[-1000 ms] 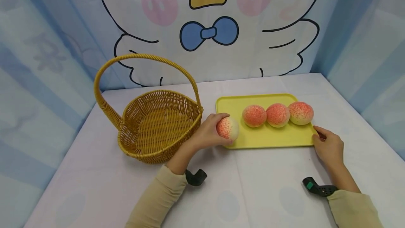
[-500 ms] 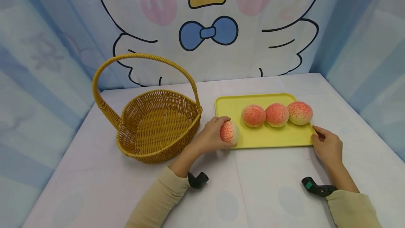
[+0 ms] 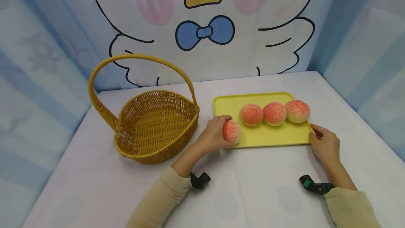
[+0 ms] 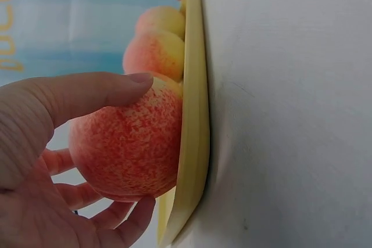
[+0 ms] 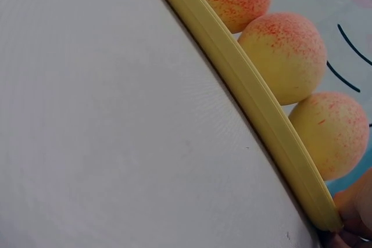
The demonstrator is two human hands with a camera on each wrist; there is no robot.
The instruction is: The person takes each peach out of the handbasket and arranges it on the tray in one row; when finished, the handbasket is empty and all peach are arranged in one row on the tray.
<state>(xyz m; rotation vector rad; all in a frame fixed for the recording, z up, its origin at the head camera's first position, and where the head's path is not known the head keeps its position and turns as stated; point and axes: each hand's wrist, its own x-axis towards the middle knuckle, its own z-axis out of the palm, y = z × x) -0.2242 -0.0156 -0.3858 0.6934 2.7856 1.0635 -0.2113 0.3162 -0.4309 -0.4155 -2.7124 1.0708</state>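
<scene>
My left hand [image 3: 216,134] curves round a pink-and-cream peach [image 3: 232,132] at the left end of a yellow tray [image 3: 269,139]. In the left wrist view, the thumb lies along one side of this peach [image 4: 131,149] and the fingers reach round the other, with the peach right at the tray rim [image 4: 195,120]. At the tray's right end, my right hand [image 3: 326,143] pinches the edge near the front corner. Three more peaches [image 3: 274,114] sit in a row on the tray between the hands; the right wrist view shows them behind the rim [image 5: 250,91].
A brown wicker basket [image 3: 155,152] with a tall arched handle [image 3: 142,56] stands left of the tray, beside my left forearm. A white cloth [image 3: 253,178] covers the table. Behind it hangs a curtain with a cartoon figure [image 3: 205,32].
My left hand has shifted slightly right along the tray with the peach, which has turned so more of its red side shows. The right hand keeps its hold on the tray edge.
</scene>
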